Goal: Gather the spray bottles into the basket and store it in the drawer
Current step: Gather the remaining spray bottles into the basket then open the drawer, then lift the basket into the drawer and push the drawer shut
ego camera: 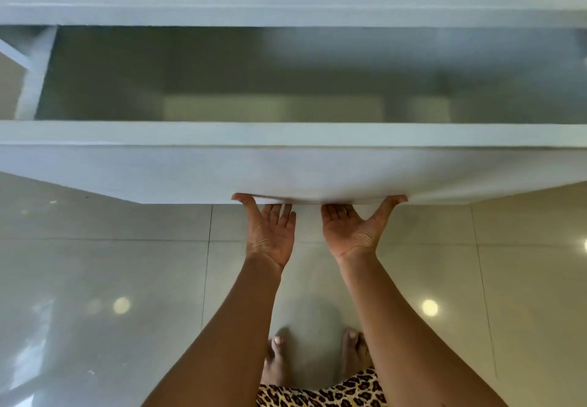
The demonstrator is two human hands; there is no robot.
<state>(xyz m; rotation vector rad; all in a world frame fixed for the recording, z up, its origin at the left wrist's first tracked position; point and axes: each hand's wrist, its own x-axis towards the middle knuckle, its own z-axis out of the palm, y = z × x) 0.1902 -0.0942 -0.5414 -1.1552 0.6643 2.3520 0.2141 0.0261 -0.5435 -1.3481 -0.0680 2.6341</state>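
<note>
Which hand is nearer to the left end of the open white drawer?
The left hand. It grips the lower edge of the white drawer front just left of the middle; the right hand grips the same edge further right.

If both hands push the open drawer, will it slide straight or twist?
Probably straight: the left hand and right hand grip the drawer front near its middle. Its inside looks empty, so it is likely light. The wide front seems stiff.

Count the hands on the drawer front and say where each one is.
2. The left hand and the right hand grip the bottom edge of the drawer front, side by side, fingertips hidden underneath.
</note>
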